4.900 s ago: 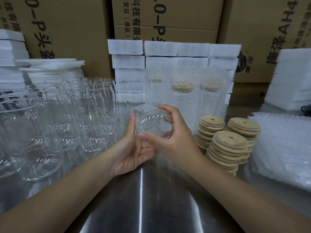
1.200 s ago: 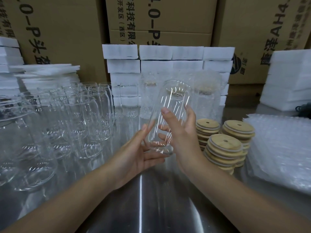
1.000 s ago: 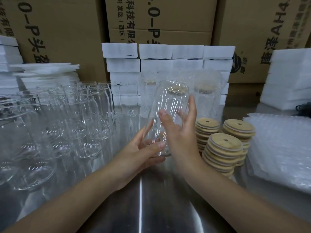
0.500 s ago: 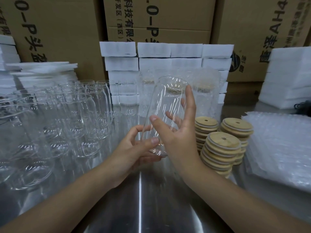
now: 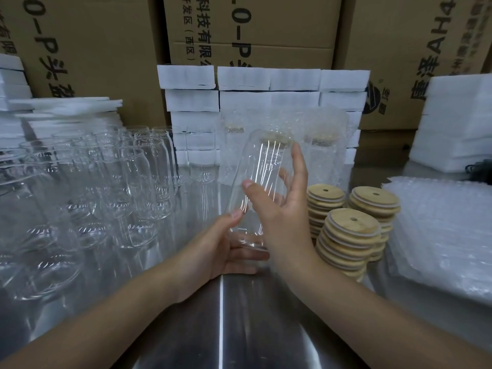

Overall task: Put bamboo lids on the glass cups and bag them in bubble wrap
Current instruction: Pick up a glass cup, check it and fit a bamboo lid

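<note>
- The left hand (image 5: 226, 249) is gripping the base of a lidless glass cup (image 5: 262, 171), thumb on its wall.
- The right hand (image 5: 282, 217) is loosely cupping its side, fingers spread behind.
- The cup is tilting just left of the bamboo lid stacks (image 5: 348, 235).
- The lidding step is probably coming up, calling for the right hand to free itself for the top lid.
</note>
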A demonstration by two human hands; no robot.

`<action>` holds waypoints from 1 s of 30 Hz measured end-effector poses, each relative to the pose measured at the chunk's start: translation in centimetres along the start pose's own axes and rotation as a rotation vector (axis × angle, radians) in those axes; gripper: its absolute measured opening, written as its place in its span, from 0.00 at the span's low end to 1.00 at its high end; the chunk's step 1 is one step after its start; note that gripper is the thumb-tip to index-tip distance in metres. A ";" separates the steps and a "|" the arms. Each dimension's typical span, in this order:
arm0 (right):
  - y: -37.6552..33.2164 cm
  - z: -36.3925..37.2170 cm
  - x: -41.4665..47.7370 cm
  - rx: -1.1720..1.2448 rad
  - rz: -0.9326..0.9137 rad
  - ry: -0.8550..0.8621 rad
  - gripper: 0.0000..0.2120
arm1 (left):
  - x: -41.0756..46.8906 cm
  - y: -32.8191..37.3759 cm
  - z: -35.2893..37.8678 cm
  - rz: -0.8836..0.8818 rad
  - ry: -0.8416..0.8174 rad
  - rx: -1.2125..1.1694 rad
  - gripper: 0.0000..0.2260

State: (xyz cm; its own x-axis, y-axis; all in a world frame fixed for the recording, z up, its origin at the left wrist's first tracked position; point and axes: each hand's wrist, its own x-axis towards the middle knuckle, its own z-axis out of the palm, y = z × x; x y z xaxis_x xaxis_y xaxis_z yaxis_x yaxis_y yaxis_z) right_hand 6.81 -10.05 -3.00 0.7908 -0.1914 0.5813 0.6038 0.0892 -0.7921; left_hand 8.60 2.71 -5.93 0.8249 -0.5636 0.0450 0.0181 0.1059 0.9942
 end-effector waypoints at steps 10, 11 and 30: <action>0.7 0.2 -0.6 -0.081 -0.071 -0.060 0.38 | -0.7 0.0 0.2 0.149 0.136 0.126 0.49; 0.7 0.1 -0.5 -0.067 -0.074 -0.064 0.38 | -0.7 0.1 0.1 0.162 0.153 0.126 0.44; -1.1 0.0 -0.4 0.191 -0.011 -0.125 0.32 | -0.4 0.2 -0.8 0.285 0.240 0.131 0.26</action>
State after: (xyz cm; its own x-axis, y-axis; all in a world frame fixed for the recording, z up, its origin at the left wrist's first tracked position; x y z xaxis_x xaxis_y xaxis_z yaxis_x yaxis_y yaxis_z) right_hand 5.89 -10.07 -2.38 0.7830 -0.0715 0.6179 0.6111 0.2737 -0.7427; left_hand 8.72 3.66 -5.80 0.8953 -0.3178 0.3120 -0.2899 0.1161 0.9500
